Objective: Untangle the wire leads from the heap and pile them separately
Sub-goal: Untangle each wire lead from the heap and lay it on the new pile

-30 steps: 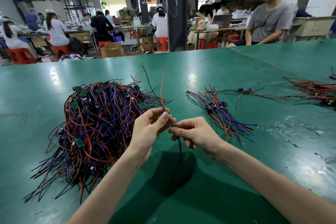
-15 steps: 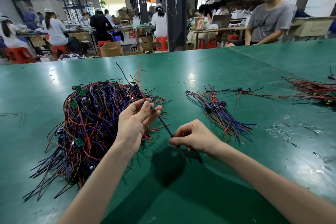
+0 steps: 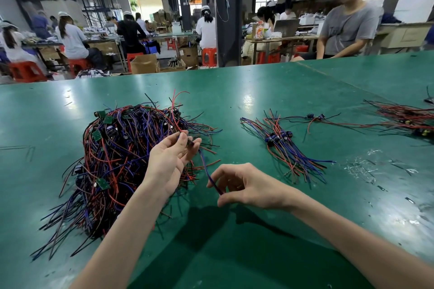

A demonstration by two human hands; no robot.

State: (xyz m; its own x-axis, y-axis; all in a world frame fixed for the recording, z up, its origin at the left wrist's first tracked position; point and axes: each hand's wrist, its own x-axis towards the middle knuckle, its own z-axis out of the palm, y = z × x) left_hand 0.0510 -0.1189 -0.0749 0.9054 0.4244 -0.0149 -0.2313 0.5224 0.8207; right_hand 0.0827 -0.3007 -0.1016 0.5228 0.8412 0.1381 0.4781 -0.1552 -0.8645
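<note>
Now pinching a lead (image 3: 207, 171) taut between left hand (image 3: 170, 159) and right hand (image 3: 246, 186) at frame centre, lower than a second ago. Apparently pulling it clear of the heap (image 3: 122, 148), centre left. Sorted pile (image 3: 288, 145) lying centre right.

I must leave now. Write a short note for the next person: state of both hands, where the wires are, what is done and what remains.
Left hand: raised beside the big tangled heap of red, blue and black wire leads, pinching one lead's connector end.
Right hand: pinching the same blue lead lower down.
Done: a small sorted pile of leads lies to the right on the green table.
Left: free this lead, add it to the pile; most of the heap remains.
</note>
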